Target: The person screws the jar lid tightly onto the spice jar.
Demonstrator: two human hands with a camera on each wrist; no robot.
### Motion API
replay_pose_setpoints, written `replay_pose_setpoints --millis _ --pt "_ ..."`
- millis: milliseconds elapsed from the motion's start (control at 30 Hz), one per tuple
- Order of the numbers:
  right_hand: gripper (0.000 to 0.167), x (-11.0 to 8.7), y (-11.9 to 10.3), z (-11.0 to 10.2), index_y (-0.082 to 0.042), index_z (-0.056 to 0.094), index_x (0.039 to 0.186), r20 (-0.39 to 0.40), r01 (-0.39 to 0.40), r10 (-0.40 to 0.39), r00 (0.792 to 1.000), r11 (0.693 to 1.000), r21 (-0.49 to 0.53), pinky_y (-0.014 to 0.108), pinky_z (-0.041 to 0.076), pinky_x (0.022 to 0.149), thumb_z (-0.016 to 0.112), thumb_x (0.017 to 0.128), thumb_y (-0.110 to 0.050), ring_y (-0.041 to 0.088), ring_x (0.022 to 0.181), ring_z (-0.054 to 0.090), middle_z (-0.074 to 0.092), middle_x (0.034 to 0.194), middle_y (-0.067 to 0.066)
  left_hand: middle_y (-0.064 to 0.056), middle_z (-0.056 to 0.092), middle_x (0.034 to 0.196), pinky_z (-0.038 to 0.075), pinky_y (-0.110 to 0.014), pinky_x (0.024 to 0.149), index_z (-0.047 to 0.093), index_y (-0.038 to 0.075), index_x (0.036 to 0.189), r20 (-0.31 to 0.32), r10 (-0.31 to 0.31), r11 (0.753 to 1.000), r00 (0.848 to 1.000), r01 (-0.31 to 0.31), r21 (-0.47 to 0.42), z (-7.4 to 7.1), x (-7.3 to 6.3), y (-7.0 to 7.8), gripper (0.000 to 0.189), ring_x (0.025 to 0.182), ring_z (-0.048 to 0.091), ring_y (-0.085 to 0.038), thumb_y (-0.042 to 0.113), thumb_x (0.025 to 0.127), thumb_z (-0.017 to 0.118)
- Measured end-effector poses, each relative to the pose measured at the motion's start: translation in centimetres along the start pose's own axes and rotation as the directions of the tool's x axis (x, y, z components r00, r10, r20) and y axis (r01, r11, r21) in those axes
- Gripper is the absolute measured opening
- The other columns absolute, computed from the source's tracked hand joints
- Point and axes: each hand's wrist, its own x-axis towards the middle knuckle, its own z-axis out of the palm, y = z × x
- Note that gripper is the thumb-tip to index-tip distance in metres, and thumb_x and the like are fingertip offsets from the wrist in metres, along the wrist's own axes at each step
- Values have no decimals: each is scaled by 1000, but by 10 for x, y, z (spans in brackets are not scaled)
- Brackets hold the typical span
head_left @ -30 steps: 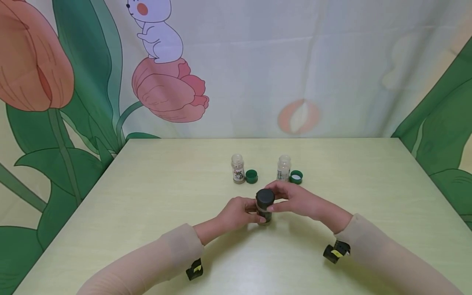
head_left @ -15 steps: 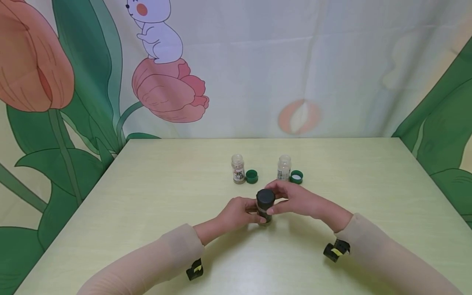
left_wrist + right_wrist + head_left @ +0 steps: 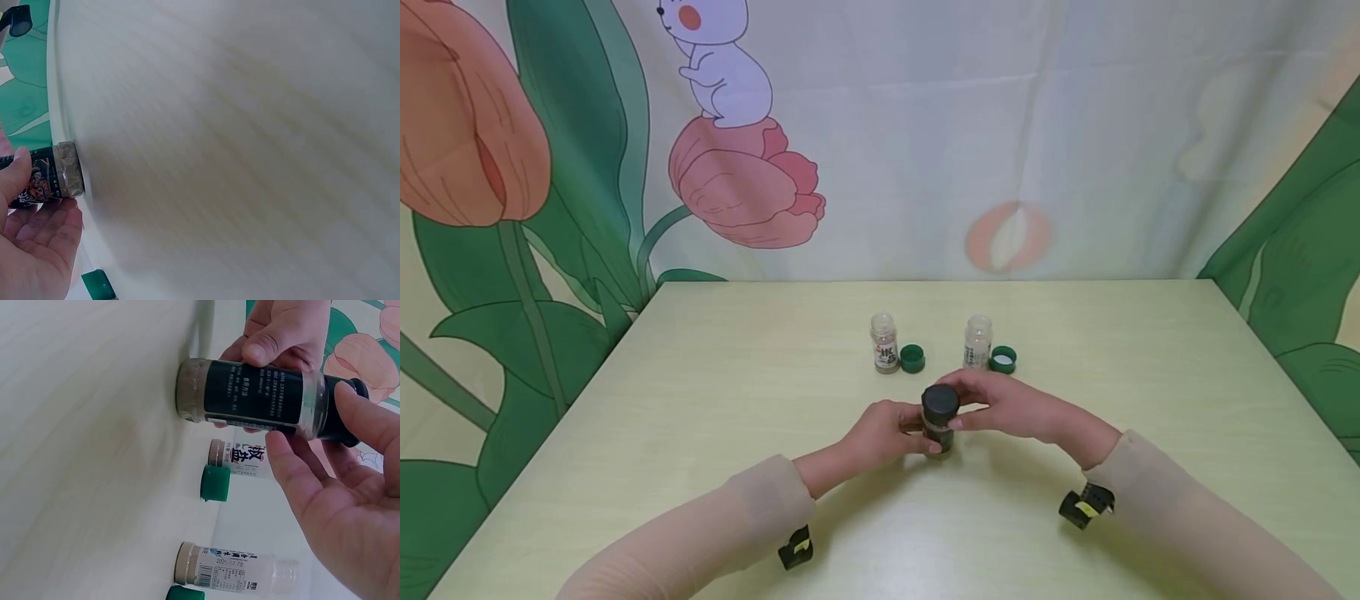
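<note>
A seasoning jar [image 3: 938,435] with a black label and a black cap [image 3: 940,402] stands upright on the table in the head view. My left hand [image 3: 883,435] grips its body, with the thumb across the label [image 3: 39,178] in the left wrist view. My right hand [image 3: 1009,406] holds the black cap from the other side. In the right wrist view the thumb presses on the cap [image 3: 330,415], while one fingertip lies by the clear neck [image 3: 312,403]. Brown contents show at the jar's bottom [image 3: 191,390].
Beyond the hands stand two small capless clear bottles, one on the left [image 3: 884,343] and one on the right [image 3: 977,340]. A green cap [image 3: 912,358] lies beside the first, another green cap [image 3: 1003,360] beside the second. A printed curtain [image 3: 895,167] hangs behind the table.
My right thumb has shifted slightly to the right at the cap's lower edge, and the right wrist has turned a little. The left hand and the jar keep their place.
</note>
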Motion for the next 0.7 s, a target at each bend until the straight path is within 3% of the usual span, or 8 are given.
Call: replay_pose_setpoints --millis 333,700 --pt "43 -3 -4 5 5 54 134 -58 39 -40 998 999 -6 60 44 115 70 96 -8 44 133 57 60 136 26 -16 75 121 52 -43 110 74 1 121 10 6 1000 1000 -6 2 0 0 0 34 121 71 -31 12 89 79" --pt "43 2 1 9 7 54 128 -108 25 -25 994 1000 -6 46 56 107 75 93 -7 40 128 62 61 132 25 -15 76 119 54 -42 109 74 2 119 4 19 1000 1000 -19 25 0 0 1 33 119 72 -30 12 88 80"
